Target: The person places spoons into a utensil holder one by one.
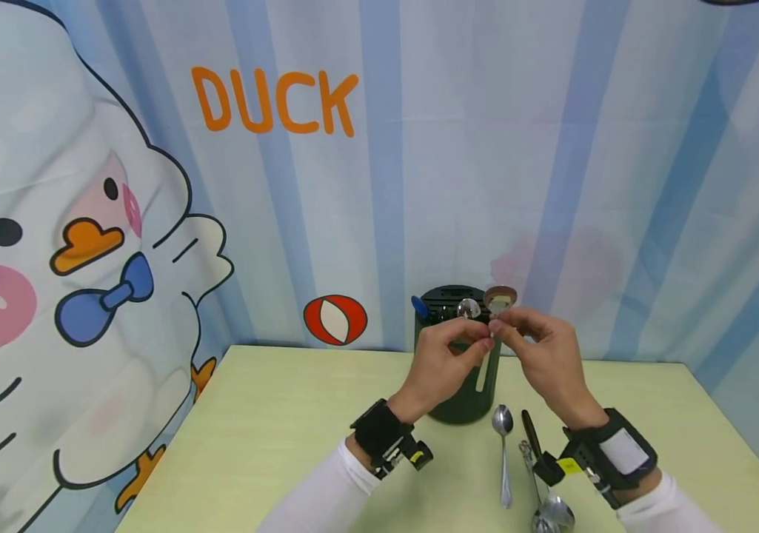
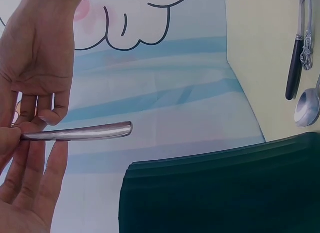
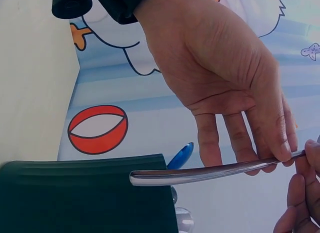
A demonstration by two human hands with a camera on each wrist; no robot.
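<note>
A metal spoon point(image 1: 500, 298) is held upright in front of a dark green utensil holder point(image 1: 462, 403), bowl at the top and handle point(image 3: 200, 176) hanging down. My left hand point(image 1: 442, 359) pinches it between thumb and fingers from the left. From the right, my right hand point(image 1: 547, 361) pinches it close beside the left fingertips. The holder bears a blue utensil point(image 1: 420, 306) and a shiny rounded utensil head point(image 1: 469, 308); its lower contents are hidden.
On the pale yellow table point(image 1: 299, 414) lie a spoon point(image 1: 503, 422), a black-handled utensil point(image 1: 531, 433), an ornate-handled utensil point(image 2: 307, 53) and a spoon bowl point(image 1: 557, 512) near the front. A curtain printed with ducks point(image 1: 472, 148) hangs behind.
</note>
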